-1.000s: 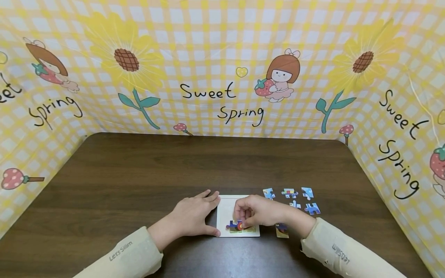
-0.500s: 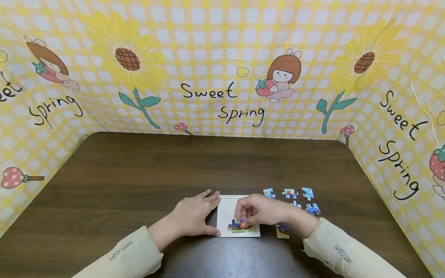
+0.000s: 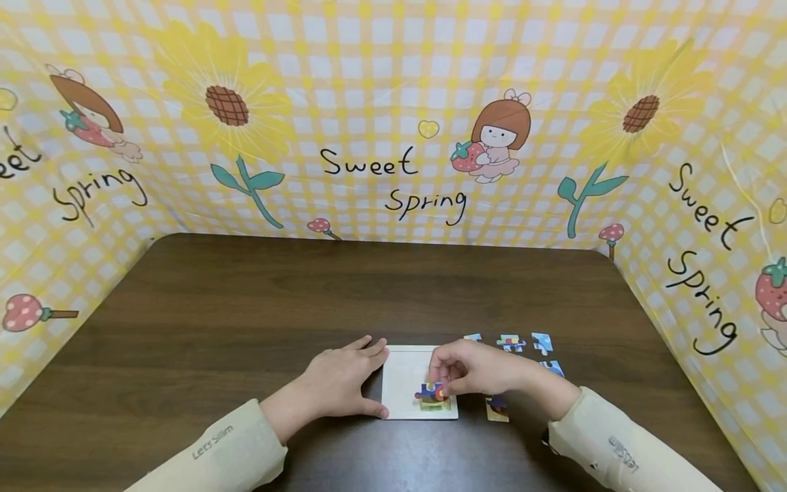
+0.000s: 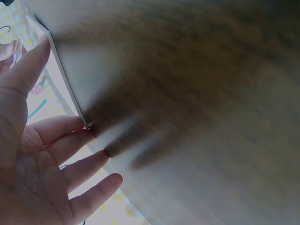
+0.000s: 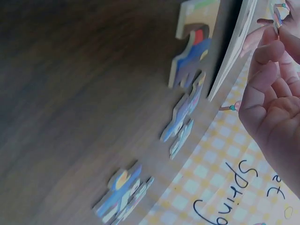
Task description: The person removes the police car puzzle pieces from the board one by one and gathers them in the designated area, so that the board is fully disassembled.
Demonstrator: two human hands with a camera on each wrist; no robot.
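A jigsaw puzzle piece (image 3: 430, 392) printed in blue, red and yellow-green is pinched between the thumb and fingers of my right hand (image 3: 486, 369). It is over the lower right part of a white puzzle tray (image 3: 399, 383); whether it touches the tray is hard to tell. My left hand (image 3: 335, 383) touches the tray's left edge, thumb at the near corner and fingertips at the far one. The left wrist view shows these fingers straight along the tray edge (image 4: 63, 86). In the right wrist view, the pinching fingertips of the right hand (image 5: 276, 84) cover most of the piece.
Several loose puzzle pieces lie right of the tray, including a blue one (image 3: 542, 343) and one with a colourful train print (image 3: 511, 342). A brown-and-blue piece (image 3: 497, 408) lies nearer. The right forearm partly hides others. A checked curtain (image 3: 369, 89) surrounds the dark wooden table (image 3: 246, 294).
My right hand has slid rightward across the tray, carrying the puzzle piece toward the right edge. The left hand stays in place on the tray's left edge.
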